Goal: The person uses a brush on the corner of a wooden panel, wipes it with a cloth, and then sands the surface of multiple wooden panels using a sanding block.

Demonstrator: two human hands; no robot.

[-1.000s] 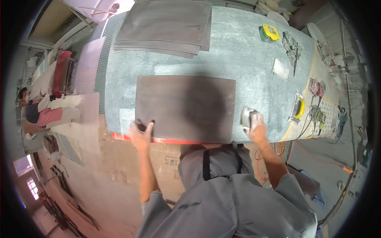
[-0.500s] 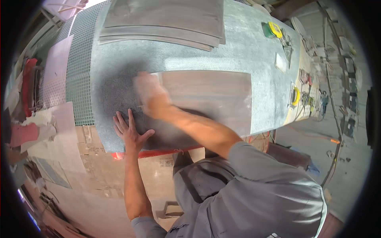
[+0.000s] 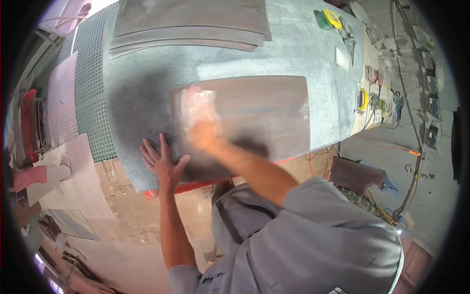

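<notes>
A grey-brown rectangular sheet [image 3: 264, 108] lies flat on the pale blue-grey covered table [image 3: 147, 63]. My left hand [image 3: 164, 161] is open with fingers spread, pressed at the near left corner of the sheet. Its fingers rest on the table covering, while the thumb reaches over the sheet's edge. Over the left end of the sheet, my right hand [image 3: 200, 120] is smeared by motion. A small pale flat piece [image 3: 208, 95] shows at its fingers, apparently held down against the sheet; its kind is unclear.
Several similar sheets [image 3: 191, 19] are stacked at the far side. Green grating [image 3: 90, 98] borders the table's left. At right lie a green-and-yellow item [image 3: 329, 19], a white rectangle [image 3: 342, 58], a yellow-handled tool [image 3: 363, 99] and assorted tools. An orange cord [image 3: 391, 148] crosses the floor.
My right hand has shifted rightward, from the sheet's left edge inward over its surface. My left hand stays put at the corner. The whole view has shifted slightly.
</notes>
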